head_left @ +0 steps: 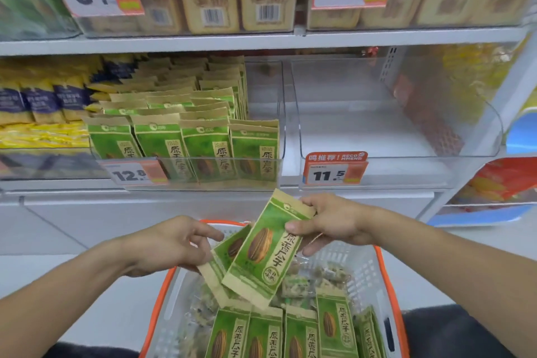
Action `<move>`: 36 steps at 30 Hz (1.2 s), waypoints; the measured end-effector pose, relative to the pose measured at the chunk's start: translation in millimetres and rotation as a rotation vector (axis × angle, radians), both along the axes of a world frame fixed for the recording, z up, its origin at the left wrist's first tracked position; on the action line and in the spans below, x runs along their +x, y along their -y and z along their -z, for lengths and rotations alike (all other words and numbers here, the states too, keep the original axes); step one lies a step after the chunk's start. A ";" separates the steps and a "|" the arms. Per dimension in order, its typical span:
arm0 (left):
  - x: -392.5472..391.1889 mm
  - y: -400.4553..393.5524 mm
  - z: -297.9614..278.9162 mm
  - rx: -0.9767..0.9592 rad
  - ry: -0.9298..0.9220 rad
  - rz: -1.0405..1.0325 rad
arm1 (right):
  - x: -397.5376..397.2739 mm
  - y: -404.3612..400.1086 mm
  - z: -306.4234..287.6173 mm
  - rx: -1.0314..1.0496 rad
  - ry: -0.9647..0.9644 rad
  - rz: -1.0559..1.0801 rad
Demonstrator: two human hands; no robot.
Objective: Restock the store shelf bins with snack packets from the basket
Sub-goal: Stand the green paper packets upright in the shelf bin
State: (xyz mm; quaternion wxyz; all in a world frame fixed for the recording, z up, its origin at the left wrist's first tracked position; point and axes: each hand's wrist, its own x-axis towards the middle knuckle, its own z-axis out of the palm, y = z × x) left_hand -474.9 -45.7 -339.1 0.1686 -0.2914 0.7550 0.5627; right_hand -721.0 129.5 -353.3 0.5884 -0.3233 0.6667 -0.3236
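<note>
Over the white basket with an orange rim (pixel 374 273), my right hand (pixel 328 221) pinches the top of a green-and-tan sunflower seed packet (pixel 267 253). Behind it, my left hand (pixel 174 244) holds a second packet of the same kind (pixel 223 256). Both packets hang tilted above the basket. Several more green packets (pixel 279 334) stand in the basket's near end, on top of small wrapped snacks. Straight ahead, a clear shelf bin (pixel 186 171) tagged 12.8 is nearly full of the same green packets.
To the right of the green bin is a clear bin (pixel 392 131) tagged 11.5, with only a red packet at its far right. Yellow-and-blue packets (pixel 43 107) fill the left bin. Tan boxed goods (pixel 209 9) sit on the shelf above.
</note>
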 end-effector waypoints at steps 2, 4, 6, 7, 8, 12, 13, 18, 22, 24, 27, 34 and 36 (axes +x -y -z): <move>-4.1 -3.2 -1.3 0.053 -0.098 0.005 | 0.2 -9.4 17.1 0.058 0.097 0.096; -9.3 -7.1 0.6 0.100 -0.179 -0.026 | 2.5 -12.7 32.6 0.134 0.203 0.159; -12.1 -12.4 2.9 0.120 -0.212 -0.049 | 8.9 -13.1 44.2 0.182 0.357 0.203; -12.5 -14.3 5.0 0.124 -0.219 -0.044 | 12.6 -12.0 49.1 0.176 0.421 0.224; -12.3 -14.4 7.1 0.136 -0.219 -0.035 | 16.4 -10.0 53.4 0.152 0.469 0.247; -10.4 -7.9 10.4 0.265 -0.186 -0.051 | 26.3 1.7 59.8 0.010 0.538 0.333; -10.5 -7.3 10.8 0.310 -0.170 -0.068 | 26.4 5.0 58.6 -0.017 0.538 0.337; -13.4 0.8 8.3 0.563 -0.023 -0.169 | 21.8 15.2 44.6 -0.089 0.426 0.287; -14.3 -3.9 9.8 0.603 0.023 -0.151 | 26.4 19.0 28.9 -0.140 0.125 0.257; -16.1 -12.4 13.3 0.480 0.009 -0.128 | 30.3 19.6 19.8 -0.163 0.011 0.258; -18.1 -20.5 16.3 0.343 -0.036 -0.094 | 30.2 17.3 5.3 -0.141 -0.033 0.212; -24.0 -18.5 10.5 0.228 -0.182 -0.034 | 5.2 -2.4 -28.3 -0.062 -0.171 -0.034; -25.3 -18.3 8.5 0.222 -0.229 -0.045 | 1.4 -9.0 -36.9 -0.106 -0.282 -0.117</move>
